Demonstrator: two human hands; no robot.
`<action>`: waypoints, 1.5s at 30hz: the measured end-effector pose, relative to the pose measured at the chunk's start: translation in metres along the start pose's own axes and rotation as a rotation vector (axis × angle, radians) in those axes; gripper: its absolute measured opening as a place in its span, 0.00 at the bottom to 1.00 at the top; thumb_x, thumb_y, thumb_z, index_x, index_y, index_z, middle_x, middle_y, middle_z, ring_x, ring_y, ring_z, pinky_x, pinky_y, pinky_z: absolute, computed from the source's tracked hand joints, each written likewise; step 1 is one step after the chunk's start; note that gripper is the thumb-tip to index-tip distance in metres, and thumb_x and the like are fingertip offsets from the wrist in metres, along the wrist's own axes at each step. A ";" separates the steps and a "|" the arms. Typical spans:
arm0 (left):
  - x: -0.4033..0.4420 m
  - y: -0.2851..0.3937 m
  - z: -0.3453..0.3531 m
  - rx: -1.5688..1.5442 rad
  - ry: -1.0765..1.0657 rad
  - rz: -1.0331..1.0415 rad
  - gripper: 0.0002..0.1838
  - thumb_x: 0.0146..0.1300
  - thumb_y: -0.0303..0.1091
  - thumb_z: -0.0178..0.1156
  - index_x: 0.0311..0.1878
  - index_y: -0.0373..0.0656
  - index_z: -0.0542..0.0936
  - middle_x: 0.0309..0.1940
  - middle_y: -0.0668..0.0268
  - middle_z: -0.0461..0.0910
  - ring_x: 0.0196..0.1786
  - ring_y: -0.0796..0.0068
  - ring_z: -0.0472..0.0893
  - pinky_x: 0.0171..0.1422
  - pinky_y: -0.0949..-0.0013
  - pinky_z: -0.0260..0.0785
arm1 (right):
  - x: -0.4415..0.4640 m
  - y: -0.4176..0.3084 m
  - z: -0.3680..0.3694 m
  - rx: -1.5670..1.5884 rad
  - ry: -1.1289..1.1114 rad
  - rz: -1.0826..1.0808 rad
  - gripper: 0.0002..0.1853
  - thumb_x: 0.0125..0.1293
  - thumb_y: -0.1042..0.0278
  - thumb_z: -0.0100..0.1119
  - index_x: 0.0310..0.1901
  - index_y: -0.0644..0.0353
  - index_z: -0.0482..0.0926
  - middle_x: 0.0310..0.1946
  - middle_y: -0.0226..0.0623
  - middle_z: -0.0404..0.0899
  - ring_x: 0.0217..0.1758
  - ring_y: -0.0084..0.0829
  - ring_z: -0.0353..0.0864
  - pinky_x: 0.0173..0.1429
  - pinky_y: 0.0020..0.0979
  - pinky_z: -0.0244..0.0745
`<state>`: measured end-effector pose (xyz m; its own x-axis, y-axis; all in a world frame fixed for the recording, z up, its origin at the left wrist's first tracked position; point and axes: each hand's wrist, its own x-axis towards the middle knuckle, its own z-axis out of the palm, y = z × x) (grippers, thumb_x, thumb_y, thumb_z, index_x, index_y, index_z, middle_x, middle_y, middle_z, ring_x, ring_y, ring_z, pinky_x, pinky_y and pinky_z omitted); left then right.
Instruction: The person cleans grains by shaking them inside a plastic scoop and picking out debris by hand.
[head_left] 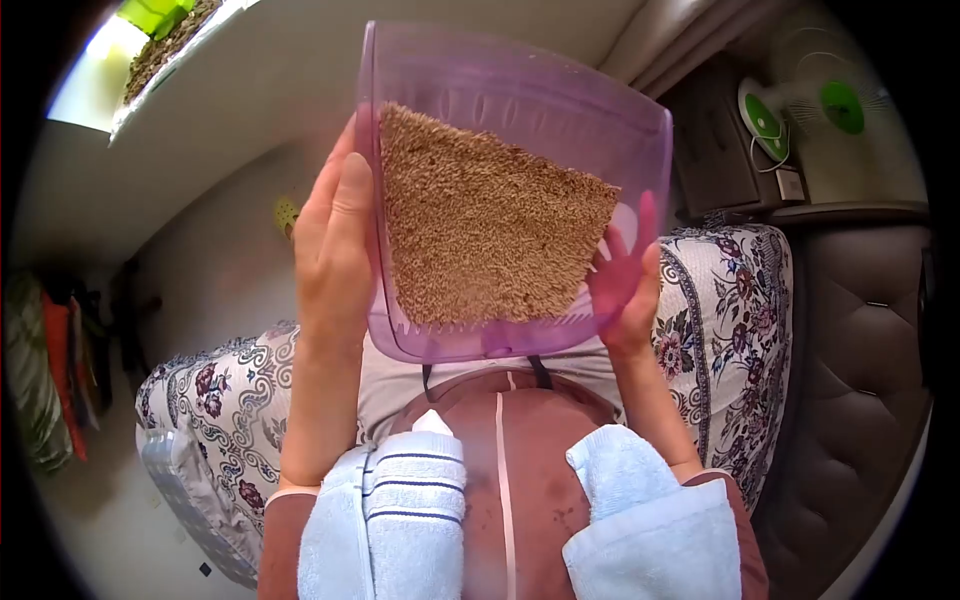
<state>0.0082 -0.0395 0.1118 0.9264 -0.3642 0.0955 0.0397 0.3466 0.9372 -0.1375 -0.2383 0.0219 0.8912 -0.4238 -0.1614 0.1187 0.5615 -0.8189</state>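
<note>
A see-through purple plastic bin (520, 90) is held up in front of my chest, tilted so that I look into it. Inside lies a bed of small brown grain-like bits (490, 220), whose exact kind I cannot tell. My left hand (338, 220) presses along the bin's left wall, fingers closed against it. On the other side my right hand (632, 300) grips the lower right corner, and its fingers show through the purple plastic.
Beneath the bin is a bed or seat with a floral cover (725, 290). A brown padded headboard (860, 370) stands at the right, with a green-and-white fan (840, 106) behind. Light blue towels (415, 520) hang over my brown top. Hanging clothes (60, 370) are at far left.
</note>
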 end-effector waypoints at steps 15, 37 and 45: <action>0.021 -0.031 -0.031 -0.170 0.036 -0.066 0.25 0.76 0.36 0.39 0.69 0.27 0.60 0.64 0.51 0.68 0.69 0.65 0.66 0.75 0.66 0.53 | 0.012 -0.068 0.038 -0.167 -0.012 0.011 0.29 0.77 0.49 0.33 0.75 0.47 0.48 0.70 0.44 0.60 0.71 0.36 0.62 0.74 0.34 0.54; 0.001 -0.056 -0.043 -0.167 -0.002 -0.030 0.27 0.77 0.37 0.39 0.72 0.29 0.55 0.70 0.54 0.61 0.72 0.65 0.61 0.76 0.65 0.51 | 0.016 0.009 0.001 -0.137 -0.038 -0.127 0.34 0.75 0.42 0.33 0.76 0.47 0.43 0.72 0.40 0.56 0.73 0.37 0.57 0.71 0.40 0.58; -0.013 -0.099 -0.061 -0.234 0.077 -0.217 0.26 0.76 0.35 0.38 0.70 0.29 0.57 0.67 0.52 0.65 0.69 0.67 0.65 0.75 0.67 0.54 | -0.004 -0.002 -0.002 -0.126 0.049 0.038 0.28 0.78 0.56 0.35 0.72 0.63 0.53 0.68 0.39 0.62 0.70 0.31 0.62 0.72 0.31 0.57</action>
<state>0.0146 -0.0165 -0.0023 0.9122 -0.3879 -0.1317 0.3156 0.4606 0.8296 -0.1428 -0.2392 0.0232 0.8711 -0.4400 -0.2181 0.0263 0.4852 -0.8740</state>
